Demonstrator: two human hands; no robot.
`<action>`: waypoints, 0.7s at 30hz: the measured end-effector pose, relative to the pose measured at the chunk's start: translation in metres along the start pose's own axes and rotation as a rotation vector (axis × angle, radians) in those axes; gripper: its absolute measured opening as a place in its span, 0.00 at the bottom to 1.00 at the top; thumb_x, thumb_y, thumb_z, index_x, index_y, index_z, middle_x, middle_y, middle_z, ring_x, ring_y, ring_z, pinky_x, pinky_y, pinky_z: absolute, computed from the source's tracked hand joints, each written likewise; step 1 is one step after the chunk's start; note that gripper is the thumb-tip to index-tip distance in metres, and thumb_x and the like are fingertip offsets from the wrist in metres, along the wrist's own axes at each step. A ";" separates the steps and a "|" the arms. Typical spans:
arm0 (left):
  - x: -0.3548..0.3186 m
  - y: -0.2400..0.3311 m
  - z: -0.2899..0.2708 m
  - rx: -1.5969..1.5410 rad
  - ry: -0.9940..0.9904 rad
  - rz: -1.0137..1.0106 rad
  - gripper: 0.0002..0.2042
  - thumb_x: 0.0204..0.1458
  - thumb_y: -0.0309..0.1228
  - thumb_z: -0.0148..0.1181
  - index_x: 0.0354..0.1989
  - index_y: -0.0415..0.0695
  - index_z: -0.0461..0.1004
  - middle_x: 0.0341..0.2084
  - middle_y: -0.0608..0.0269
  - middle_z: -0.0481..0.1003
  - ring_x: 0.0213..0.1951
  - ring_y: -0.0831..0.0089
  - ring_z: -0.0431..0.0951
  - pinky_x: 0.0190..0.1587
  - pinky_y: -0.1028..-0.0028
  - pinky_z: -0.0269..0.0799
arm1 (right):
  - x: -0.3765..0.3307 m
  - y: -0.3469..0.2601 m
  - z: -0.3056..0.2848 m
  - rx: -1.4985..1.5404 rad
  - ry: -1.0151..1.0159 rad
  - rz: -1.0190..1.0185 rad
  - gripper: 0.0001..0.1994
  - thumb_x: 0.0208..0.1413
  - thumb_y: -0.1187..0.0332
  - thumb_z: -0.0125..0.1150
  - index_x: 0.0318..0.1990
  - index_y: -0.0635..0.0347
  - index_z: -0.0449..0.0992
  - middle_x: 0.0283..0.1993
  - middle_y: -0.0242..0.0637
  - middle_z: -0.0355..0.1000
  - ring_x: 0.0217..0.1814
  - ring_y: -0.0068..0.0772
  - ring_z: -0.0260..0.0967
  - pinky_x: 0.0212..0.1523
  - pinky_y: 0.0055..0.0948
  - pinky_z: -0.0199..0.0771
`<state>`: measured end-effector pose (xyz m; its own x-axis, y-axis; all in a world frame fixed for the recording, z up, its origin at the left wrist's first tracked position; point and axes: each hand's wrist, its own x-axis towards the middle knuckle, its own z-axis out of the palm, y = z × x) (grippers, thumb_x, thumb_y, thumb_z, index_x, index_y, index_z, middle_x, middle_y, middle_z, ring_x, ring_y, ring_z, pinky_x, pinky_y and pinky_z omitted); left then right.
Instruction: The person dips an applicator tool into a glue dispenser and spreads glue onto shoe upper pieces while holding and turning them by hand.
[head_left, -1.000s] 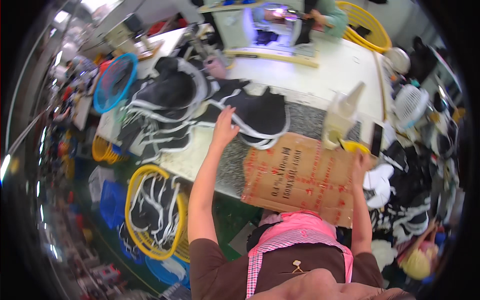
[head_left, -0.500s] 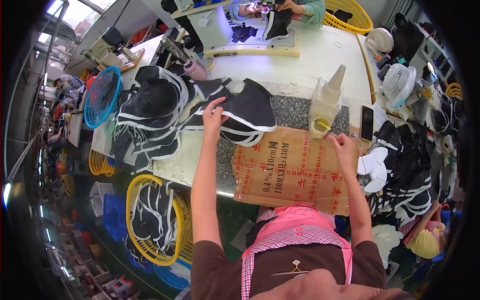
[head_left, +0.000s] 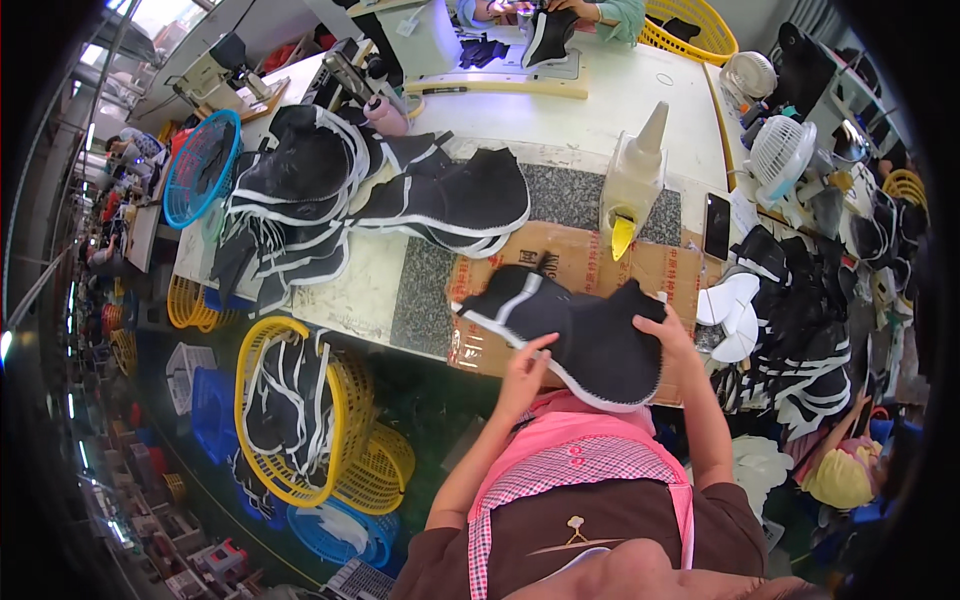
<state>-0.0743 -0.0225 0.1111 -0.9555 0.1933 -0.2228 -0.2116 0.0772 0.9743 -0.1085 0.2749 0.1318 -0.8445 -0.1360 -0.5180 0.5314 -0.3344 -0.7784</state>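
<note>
A black shoe upper (head_left: 600, 340) with white edging lies across my lap edge and the cardboard (head_left: 480, 345). My right hand (head_left: 668, 335) grips its right side, thumb on top; a small white tip shows by those fingers, too small to name. At the lower left edge, my left hand (head_left: 527, 375) has its fingers on the upper, partly hidden beneath it. Beyond, more black uppers (head_left: 460, 195) with white edges are stacked on the table. A whitish plastic bottle (head_left: 635, 170) with a tall spout and a yellow-lined opening stands behind the cardboard.
A phone (head_left: 717, 226) and white rounded pieces (head_left: 730, 310) lie at right, beside heaped black pieces (head_left: 800, 330). A pink bottle (head_left: 385, 115) stands far left. Yellow baskets (head_left: 340, 400) sit on the floor at left. Across the table, a co-worker's hands (head_left: 575, 8) work at a sewing machine.
My left hand has left the stack and come toward me, with an upper now over the cardboard. My right hand has moved from beside the bottle onto that upper's right side.
</note>
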 end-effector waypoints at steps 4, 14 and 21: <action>-0.017 -0.036 0.013 0.010 -0.292 -0.136 0.16 0.58 0.27 0.60 0.56 0.45 0.75 0.30 0.64 0.79 0.27 0.82 0.74 0.29 0.75 0.70 | 0.001 0.032 -0.082 -0.756 0.106 -0.178 0.27 0.51 0.71 0.69 0.60 0.58 0.69 0.50 0.34 0.74 0.45 0.23 0.71 0.44 0.26 0.74; 0.045 0.007 -0.022 1.201 -0.405 0.507 0.40 0.39 0.23 0.63 0.67 0.55 0.61 0.70 0.56 0.54 0.72 0.47 0.49 0.69 0.40 0.47 | 0.070 -0.034 -0.009 -1.088 0.358 -0.835 0.30 0.50 0.75 0.67 0.62 0.56 0.65 0.42 0.36 0.67 0.42 0.38 0.70 0.43 0.31 0.74; 0.079 -0.046 -0.010 1.298 -0.241 0.588 0.29 0.50 0.21 0.54 0.64 0.55 0.67 0.67 0.53 0.61 0.68 0.46 0.58 0.65 0.45 0.59 | 0.108 -0.037 -0.016 -1.331 0.312 -0.973 0.22 0.50 0.80 0.59 0.55 0.60 0.74 0.46 0.41 0.70 0.48 0.47 0.71 0.48 0.40 0.74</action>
<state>-0.1421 -0.0208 0.0487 -0.7521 0.6559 0.0649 0.6500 0.7218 0.2379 -0.2177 0.2873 0.0989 -0.9128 -0.1354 0.3854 -0.3244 0.8136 -0.4826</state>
